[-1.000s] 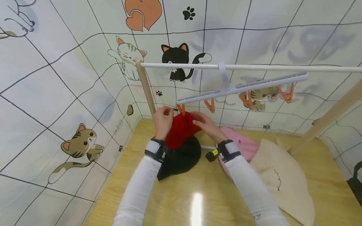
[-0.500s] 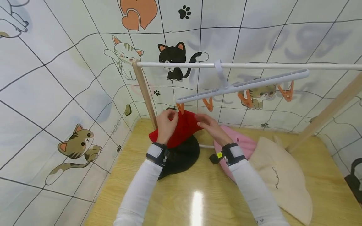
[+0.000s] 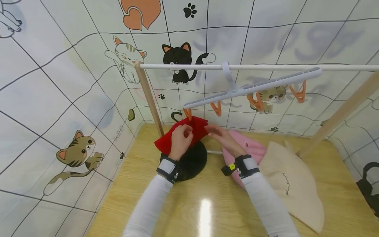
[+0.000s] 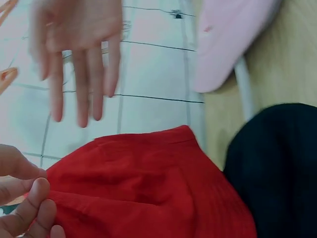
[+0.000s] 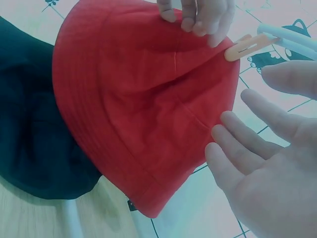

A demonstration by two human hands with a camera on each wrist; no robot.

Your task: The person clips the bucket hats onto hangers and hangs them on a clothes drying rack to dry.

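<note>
A red hat (image 3: 177, 136) hangs by its rim from the leftmost orange clip (image 3: 188, 114) of a white clip hanger (image 3: 251, 87) on the white rail (image 3: 266, 67). My left hand (image 3: 184, 132) pinches the hat's rim just below that clip; its fingers show at the hat's top edge in the right wrist view, beside the clip (image 5: 245, 47). My right hand (image 3: 212, 130) is open with straight fingers, just right of the red hat (image 5: 143, 104) and not touching it. Under the red hat (image 4: 143, 193) lies a black hat (image 3: 192, 161).
A pink hat (image 3: 251, 149) and a beige hat (image 3: 293, 184) lie on the wooden table (image 3: 207, 210) to the right. More orange clips (image 3: 257, 102) hang along the hanger. Slanted wooden posts (image 3: 148, 98) hold the rail. Cat-print sheets wall in the table.
My right hand has come off the red hat and opened beside it. My left hand has dropped slightly, still on the rim at the clip.
</note>
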